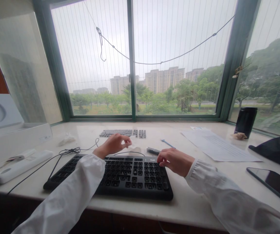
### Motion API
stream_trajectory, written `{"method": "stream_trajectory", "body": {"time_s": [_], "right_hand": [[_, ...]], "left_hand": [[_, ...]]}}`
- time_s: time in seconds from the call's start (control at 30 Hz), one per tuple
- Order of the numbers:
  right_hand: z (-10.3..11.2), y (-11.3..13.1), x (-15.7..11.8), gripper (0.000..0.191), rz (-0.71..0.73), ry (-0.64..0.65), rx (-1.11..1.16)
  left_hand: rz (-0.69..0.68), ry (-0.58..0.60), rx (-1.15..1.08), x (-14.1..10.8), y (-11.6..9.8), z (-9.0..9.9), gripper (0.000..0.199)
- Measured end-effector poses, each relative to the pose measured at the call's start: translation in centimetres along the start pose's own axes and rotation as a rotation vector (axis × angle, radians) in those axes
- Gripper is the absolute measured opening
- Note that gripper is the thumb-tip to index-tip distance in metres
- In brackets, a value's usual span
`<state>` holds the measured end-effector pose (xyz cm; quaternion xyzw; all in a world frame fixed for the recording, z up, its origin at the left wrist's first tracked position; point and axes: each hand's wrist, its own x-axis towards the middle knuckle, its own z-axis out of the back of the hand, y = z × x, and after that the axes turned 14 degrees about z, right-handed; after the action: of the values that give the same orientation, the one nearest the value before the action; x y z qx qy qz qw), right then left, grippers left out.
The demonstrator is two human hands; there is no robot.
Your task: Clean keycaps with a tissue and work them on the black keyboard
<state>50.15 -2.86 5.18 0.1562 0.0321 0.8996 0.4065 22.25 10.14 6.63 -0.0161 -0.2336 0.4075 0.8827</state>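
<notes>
A black keyboard [140, 193] lies near the front edge of the table, its keycaps off and the sockets bare. My left hand [114, 144] is over its back edge, fingers bent and closed on what looks like a crumpled white tissue [135, 143]. At the back right corner, my right hand [176, 160] grips the keyboard's edge with curled fingertips. Just behind those fingers lies a dark pen-like tool [153, 150]. Keycaps [122, 133] stand in rows farther back.
A thin blue stick [168, 143] and printed sheets [219, 144] lie right of centre. A phone [273, 183] and a black cylinder [246, 122] are at right. At left are a power strip [23, 165], a coiled cable [69, 150] and a white box [18, 138].
</notes>
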Motion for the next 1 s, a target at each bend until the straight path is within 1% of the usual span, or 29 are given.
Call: {"method": "stream_trajectory", "body": {"time_s": [0.23,0.37,0.7,1.0], "right_hand": [[-0.3,-0.2,-0.1,0.014,0.008,0.003,-0.014],[-0.4,-0.2,-0.2,0.014,0.004,-0.020,0.004],[0.4,0.9,-0.1,0.012,-0.069,0.029,-0.015],[0.4,1.1,-0.4,0.013,-0.051,0.025,-0.030]], "left_hand": [[-0.002,0.007,0.005,0.0,-0.1,0.1,0.021],[-0.016,0.004,0.001,-0.1,-0.1,0.2,0.024],[-0.007,0.005,0.003,-0.1,-0.2,0.2,0.021],[-0.027,-0.002,-0.021,-0.1,-0.1,0.3,0.022]]}}
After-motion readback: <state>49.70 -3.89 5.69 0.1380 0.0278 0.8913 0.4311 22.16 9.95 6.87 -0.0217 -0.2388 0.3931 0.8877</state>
